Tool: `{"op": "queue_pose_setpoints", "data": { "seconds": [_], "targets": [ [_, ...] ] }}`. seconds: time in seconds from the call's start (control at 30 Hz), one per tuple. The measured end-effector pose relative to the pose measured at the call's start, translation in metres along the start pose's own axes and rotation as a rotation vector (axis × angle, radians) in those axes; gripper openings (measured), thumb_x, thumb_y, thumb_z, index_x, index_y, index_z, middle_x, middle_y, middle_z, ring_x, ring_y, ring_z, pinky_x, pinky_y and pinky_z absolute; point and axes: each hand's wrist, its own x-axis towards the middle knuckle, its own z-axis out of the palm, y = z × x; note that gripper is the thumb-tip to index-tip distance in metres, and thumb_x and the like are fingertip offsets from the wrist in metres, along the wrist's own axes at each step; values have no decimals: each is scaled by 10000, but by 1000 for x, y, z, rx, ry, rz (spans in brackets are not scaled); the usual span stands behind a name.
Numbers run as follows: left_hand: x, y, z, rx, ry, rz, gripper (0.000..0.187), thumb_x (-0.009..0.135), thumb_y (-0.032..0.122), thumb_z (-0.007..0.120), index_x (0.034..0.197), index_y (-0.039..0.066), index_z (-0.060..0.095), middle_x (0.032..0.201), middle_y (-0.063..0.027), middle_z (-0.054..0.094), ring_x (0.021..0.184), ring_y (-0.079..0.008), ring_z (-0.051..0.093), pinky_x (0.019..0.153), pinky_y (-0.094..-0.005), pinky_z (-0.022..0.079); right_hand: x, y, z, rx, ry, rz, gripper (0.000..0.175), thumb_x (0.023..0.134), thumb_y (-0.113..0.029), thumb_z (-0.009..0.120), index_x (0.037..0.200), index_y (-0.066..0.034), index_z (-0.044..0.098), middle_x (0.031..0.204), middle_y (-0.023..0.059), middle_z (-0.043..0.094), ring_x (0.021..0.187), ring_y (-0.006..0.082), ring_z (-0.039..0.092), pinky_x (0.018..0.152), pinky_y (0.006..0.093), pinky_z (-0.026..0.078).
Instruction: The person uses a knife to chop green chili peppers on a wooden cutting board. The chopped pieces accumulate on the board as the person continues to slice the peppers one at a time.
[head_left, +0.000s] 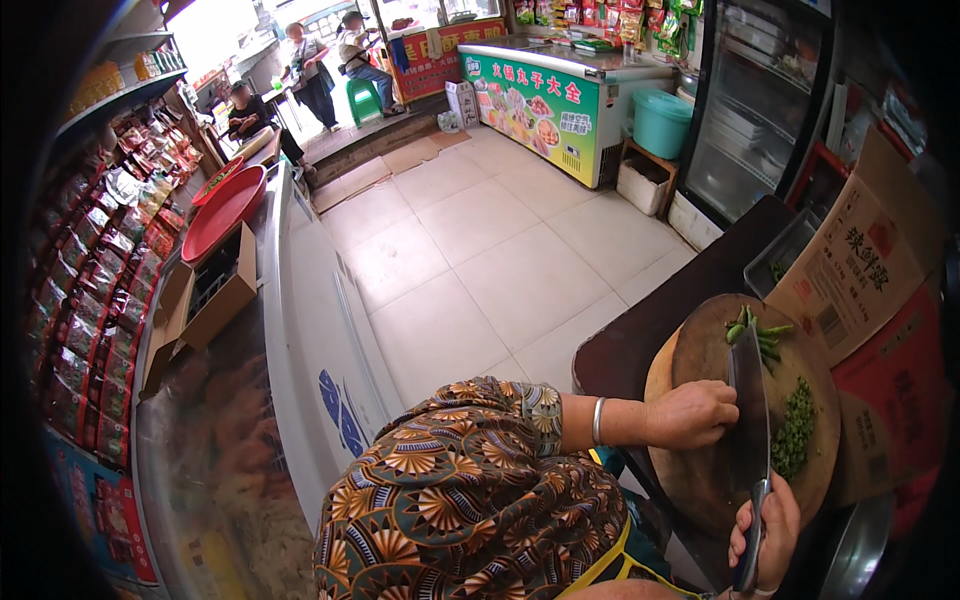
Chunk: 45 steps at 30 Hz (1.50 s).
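My right hand (776, 525) grips the dark handle of a cleaver (750, 405), whose broad metal blade stands over a round wooden chopping board (697, 465). My left hand (694, 415), with a silver bangle at the wrist, is curled with its fingertips against the near side of the blade; whether it holds anything behind the blade is hidden. Whole green chilies (766, 339) lie at the board's far edge, partly behind the blade tip. A heap of chopped green pieces (795, 435) lies to the right of the blade.
The board rests on a dark table (622, 352). Cardboard boxes (840, 277) and a metal bowl (859, 555) crowd its right side. At left stands a chest freezer (300, 300) with an open carton (217, 292) and red trays (225, 214) on it. Several people are near the doorway.
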Motion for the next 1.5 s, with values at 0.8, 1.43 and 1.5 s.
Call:
{"op": "queue_pose_setpoints", "data": {
  "seconds": [0.8,1.43,1.5],
  "targets": [
    [0,-1,0,-12,13,30,102,697,67,654,761,26,586,837,-132,540,876,-342,564,755,-446,484,30,9,-2,-23,-94,-6,534,1048,-297,444,1494,-23,342,705,63,511,416,114,466,337,247,391],
    [-2,-2,5,26,63,-4,142,734,92,673,784,47,548,848,-119,530,837,-336,550,723,-448,472,-11,-10,-4,68,-95,102,381,1051,-264,484,1368,-60,429,797,42,511,523,101,503,399,214,423],
    [-2,-2,5,33,62,-3,140,736,94,674,782,49,549,848,-117,529,837,-333,551,724,-447,472,-13,-11,-7,54,-102,114,343,1053,-268,479,1318,-54,443,803,47,514,522,110,508,397,223,426]
  ]
}}
